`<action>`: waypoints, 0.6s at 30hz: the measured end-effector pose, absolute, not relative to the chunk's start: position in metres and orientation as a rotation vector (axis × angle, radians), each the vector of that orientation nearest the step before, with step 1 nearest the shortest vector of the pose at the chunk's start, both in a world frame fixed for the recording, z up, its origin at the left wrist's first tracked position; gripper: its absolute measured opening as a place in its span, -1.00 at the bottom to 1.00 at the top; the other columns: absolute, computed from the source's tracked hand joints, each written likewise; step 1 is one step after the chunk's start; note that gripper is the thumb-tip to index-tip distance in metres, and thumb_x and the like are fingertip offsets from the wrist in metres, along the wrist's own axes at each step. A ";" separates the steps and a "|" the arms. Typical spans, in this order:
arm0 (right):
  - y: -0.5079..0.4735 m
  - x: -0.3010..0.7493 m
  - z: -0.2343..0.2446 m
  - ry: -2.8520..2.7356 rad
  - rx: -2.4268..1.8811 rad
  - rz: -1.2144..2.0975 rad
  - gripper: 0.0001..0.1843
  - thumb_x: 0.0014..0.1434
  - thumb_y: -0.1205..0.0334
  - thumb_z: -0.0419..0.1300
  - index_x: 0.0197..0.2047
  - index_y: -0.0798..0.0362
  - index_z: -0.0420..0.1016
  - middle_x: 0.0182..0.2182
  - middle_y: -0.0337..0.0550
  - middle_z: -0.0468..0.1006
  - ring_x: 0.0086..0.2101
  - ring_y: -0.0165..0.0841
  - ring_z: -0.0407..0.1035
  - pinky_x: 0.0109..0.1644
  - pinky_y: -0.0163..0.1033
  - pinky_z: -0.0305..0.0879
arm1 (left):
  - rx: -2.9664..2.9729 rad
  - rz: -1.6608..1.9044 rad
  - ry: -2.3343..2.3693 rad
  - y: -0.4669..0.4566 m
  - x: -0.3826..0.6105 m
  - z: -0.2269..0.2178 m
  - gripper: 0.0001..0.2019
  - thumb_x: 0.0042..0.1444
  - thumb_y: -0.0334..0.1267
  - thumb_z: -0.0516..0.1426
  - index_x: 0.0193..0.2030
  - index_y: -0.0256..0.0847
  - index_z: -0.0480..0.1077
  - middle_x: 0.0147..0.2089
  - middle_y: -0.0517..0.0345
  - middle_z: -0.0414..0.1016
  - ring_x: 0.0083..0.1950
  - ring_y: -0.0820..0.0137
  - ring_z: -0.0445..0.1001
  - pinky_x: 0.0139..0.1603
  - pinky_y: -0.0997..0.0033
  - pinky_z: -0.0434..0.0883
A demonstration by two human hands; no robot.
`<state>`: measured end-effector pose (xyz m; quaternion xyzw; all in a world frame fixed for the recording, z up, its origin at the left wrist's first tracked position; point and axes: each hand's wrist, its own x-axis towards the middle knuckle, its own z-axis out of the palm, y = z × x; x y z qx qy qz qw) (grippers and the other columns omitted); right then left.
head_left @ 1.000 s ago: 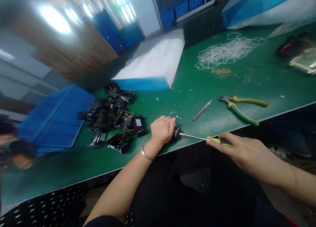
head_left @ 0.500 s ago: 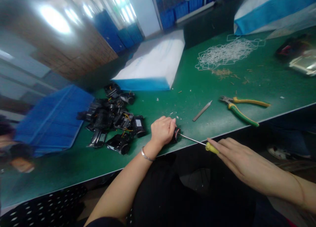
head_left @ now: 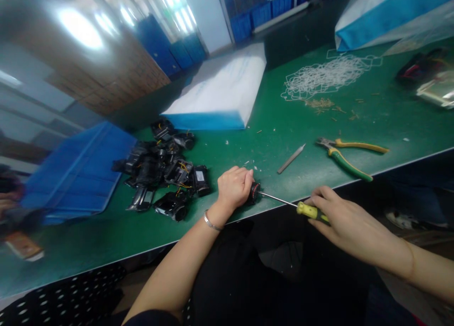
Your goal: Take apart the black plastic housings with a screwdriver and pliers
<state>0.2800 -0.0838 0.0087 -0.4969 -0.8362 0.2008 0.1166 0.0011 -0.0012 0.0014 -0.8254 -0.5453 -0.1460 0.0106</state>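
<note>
My left hand (head_left: 234, 186) is closed around a small black part (head_left: 254, 193) with a reddish ring at its end, pressed down near the front edge of the green table. Most of that part is hidden by my fingers. My right hand (head_left: 340, 217) holds a screwdriver (head_left: 308, 210) by its yellow and black handle, fingers on either side of it. The metal shaft points left, its tip meeting the ringed end of the black part. Left of my left hand lies a pile of similar black assemblies (head_left: 147, 170) with yellow wires.
Pliers (head_left: 349, 156) with green and yellow handles and a grey pen-like tool (head_left: 291, 159) lie to the right. Behind are a white-and-blue box (head_left: 220, 90), tangled white wire (head_left: 326, 75) and scattered small brass-coloured pieces (head_left: 321, 104). A blue folded sheet (head_left: 81, 170) stands left, near another person's blurred hand.
My right hand has shifted its hold on the screwdriver, the fingers parting around the handle so more of it shows. My left hand stays put. At far left, the other person's hand moved.
</note>
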 end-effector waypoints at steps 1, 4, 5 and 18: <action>-0.084 0.282 0.007 -2.428 -1.451 0.667 -0.79 0.19 0.28 0.12 -0.08 0.01 0.40 -0.18 -0.09 0.43 -0.40 -0.33 0.42 -0.30 -0.19 0.37 | -2.576 -0.456 -1.704 -0.001 0.001 0.001 -0.51 0.35 -0.13 -0.17 -0.46 -0.19 0.44 -0.42 0.13 0.49 -0.34 0.42 0.35 -0.33 0.39 0.18; -0.085 0.292 0.003 -2.361 -1.402 0.911 -0.80 0.19 0.25 0.13 -0.09 -0.02 0.38 -0.32 -0.17 0.52 -0.41 -0.30 0.45 -0.33 -0.21 0.36 | -2.571 -0.455 -1.705 -0.001 0.001 0.001 -0.51 0.35 -0.13 -0.18 -0.46 -0.18 0.45 -0.42 0.13 0.49 -0.33 0.42 0.35 -0.33 0.37 0.16; -0.085 0.294 0.003 -2.316 -1.384 0.993 -0.81 0.18 0.23 0.14 -0.11 -0.03 0.38 -0.36 -0.19 0.53 -0.42 -0.30 0.46 -0.35 -0.23 0.36 | -2.569 -0.455 -1.703 -0.001 0.001 0.001 -0.51 0.35 -0.13 -0.18 -0.45 -0.18 0.45 -0.42 0.13 0.49 -0.34 0.41 0.34 -0.34 0.37 0.16; -0.029 0.177 0.006 -1.647 -1.437 1.100 -0.58 0.07 -0.19 0.21 -0.36 0.01 0.31 -0.51 -0.25 0.47 -0.56 -0.36 0.36 -0.48 -0.28 0.21 | -2.564 -0.418 -1.673 -0.002 0.001 0.001 -0.50 0.35 -0.14 -0.19 -0.48 -0.19 0.41 -0.42 0.14 0.49 -0.37 0.41 0.33 -0.32 0.36 0.17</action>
